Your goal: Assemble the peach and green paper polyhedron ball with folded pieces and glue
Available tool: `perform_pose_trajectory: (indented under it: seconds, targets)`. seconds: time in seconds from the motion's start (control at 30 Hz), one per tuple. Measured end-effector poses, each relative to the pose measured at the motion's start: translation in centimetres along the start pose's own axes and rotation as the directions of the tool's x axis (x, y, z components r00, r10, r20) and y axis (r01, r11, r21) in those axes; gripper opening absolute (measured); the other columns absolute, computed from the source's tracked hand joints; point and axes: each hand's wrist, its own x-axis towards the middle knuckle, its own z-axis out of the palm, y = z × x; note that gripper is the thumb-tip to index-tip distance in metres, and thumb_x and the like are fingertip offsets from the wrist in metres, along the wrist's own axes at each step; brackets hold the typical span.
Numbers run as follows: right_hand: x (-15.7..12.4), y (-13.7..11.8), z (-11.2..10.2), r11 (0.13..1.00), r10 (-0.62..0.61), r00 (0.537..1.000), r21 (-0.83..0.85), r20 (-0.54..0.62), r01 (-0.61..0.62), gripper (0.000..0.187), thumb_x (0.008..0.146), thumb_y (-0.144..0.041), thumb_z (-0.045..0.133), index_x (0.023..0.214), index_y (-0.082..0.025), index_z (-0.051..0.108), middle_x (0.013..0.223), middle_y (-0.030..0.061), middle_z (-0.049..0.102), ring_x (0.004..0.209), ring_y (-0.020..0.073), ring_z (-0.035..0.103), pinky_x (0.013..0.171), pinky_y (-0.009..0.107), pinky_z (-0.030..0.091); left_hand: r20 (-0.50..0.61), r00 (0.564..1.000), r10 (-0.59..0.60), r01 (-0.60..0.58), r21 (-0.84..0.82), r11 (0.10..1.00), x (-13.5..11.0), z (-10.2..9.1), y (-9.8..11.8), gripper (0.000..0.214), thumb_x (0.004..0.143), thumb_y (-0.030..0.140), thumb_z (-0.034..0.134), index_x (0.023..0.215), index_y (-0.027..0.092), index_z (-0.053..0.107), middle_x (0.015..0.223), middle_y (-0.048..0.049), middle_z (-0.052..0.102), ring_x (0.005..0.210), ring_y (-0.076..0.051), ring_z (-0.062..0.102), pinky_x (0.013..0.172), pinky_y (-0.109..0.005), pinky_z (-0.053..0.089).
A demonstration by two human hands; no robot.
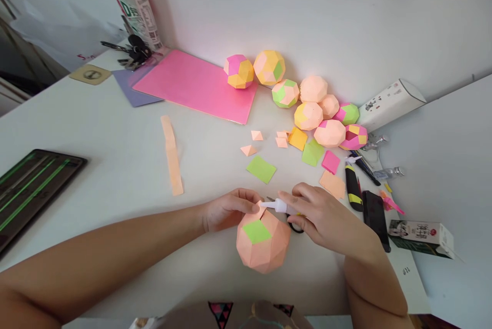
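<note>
A peach paper polyhedron ball (263,243) with one green face rests on the white table (115,175) in front of me. My left hand (229,209) is closed, pinching a small peach paper flap at the ball's top. My right hand (326,216) is closed around a white glue bottle (277,206), its nozzle pointing left at that flap. Black scissor handles (295,226) lie under my right hand.
Several finished paper balls (313,108) sit by the wall. Nearby lie loose paper squares (261,168), a peach strip (172,156), pink paper sheet (198,85), tablet (26,185), keys (132,52), power strip (392,103), pens (353,185), phone (375,219) and a small carton (421,237).
</note>
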Motion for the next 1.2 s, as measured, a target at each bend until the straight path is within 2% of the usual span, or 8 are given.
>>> perform_pose_trajectory:
  seconds: [0.2,0.57,0.9,1.2]
  targets:
    - [-0.07,0.09,-0.06,1.0,-0.024,0.999,0.015,0.027,0.023,0.039,0.091,-0.013,0.046,0.13,-0.017,0.049,0.099,0.0107,0.062,0.09,0.0245,0.058,0.074,0.039,0.05,0.015,1.0,-0.009,0.009,0.011,1.0,0.04,-0.14,-0.16,0.015,0.062,0.023,0.076,0.06,0.013,0.065,0.061,-0.0014,0.059,0.062,-0.015,0.052,0.063,-0.027,0.037]
    - [0.09,0.17,-0.01,0.998,-0.011,1.0,-0.062,0.014,0.011,0.037,0.088,-0.007,0.047,0.122,-0.02,0.055,0.093,0.008,0.062,0.085,0.0228,0.058,0.072,0.036,0.046,0.044,0.999,0.003,-0.004,0.02,1.0,0.07,-0.37,-0.23,0.015,0.065,0.023,0.076,0.061,0.013,0.065,0.061,-0.0002,0.058,0.061,-0.013,0.051,0.063,-0.026,0.037]
    - [-0.04,0.4,-0.02,0.99,-0.053,0.995,-0.137,-0.089,0.041,0.033,0.095,-0.013,0.043,0.122,-0.022,0.058,0.091,0.0088,0.062,0.084,0.0216,0.057,0.074,0.034,0.044,0.057,0.998,0.006,-0.008,0.033,0.999,-0.01,0.0,-0.11,0.019,0.065,0.024,0.077,0.056,0.013,0.064,0.055,0.0011,0.056,0.056,-0.011,0.048,0.059,-0.025,0.035]
    - [-0.42,0.69,-0.74,0.994,-0.103,0.989,-0.048,-0.106,0.099,0.036,0.095,-0.011,0.04,0.124,-0.024,0.057,0.093,0.0086,0.06,0.085,0.022,0.055,0.074,0.037,0.045,0.046,0.999,0.012,-0.014,0.044,0.999,0.04,-0.13,-0.21,0.018,0.066,0.026,0.078,0.061,0.014,0.066,0.06,-0.0005,0.06,0.06,-0.014,0.054,0.063,-0.027,0.04]
